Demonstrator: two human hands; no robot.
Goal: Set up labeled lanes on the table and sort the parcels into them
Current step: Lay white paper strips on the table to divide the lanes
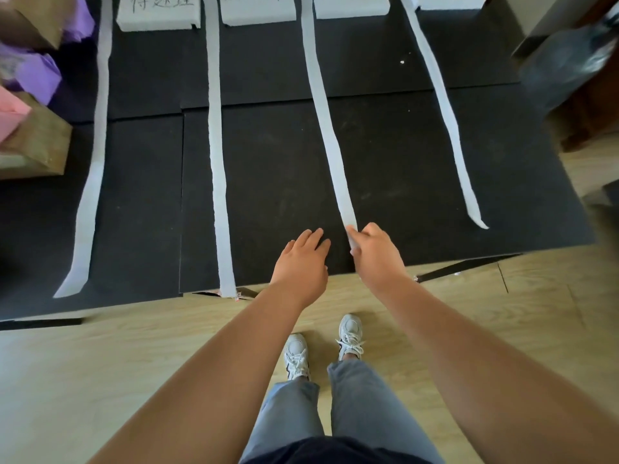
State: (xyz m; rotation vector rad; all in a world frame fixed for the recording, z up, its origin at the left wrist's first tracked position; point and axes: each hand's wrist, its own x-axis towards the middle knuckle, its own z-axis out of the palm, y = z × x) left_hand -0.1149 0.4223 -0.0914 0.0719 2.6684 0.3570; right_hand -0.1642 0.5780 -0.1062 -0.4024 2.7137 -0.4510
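Head view: I note four white strips (97,162) laid lengthwise on the black table (268,162), with label blocks (157,11) at its far edge. The right hand (375,256) pinches the near end of the third strip (321,95). The left hand (301,262) is released, fingers straight, just beside it. The parcels (33,135) sit piled at the left, outside the lanes. I judge the lanes nearly set and sorting not yet begun

bare forearms (214,363), no sleeves, light blue-grey jeans (355,403), white lace-up sneakers (296,356) with dark trim, dark top hem (335,452)
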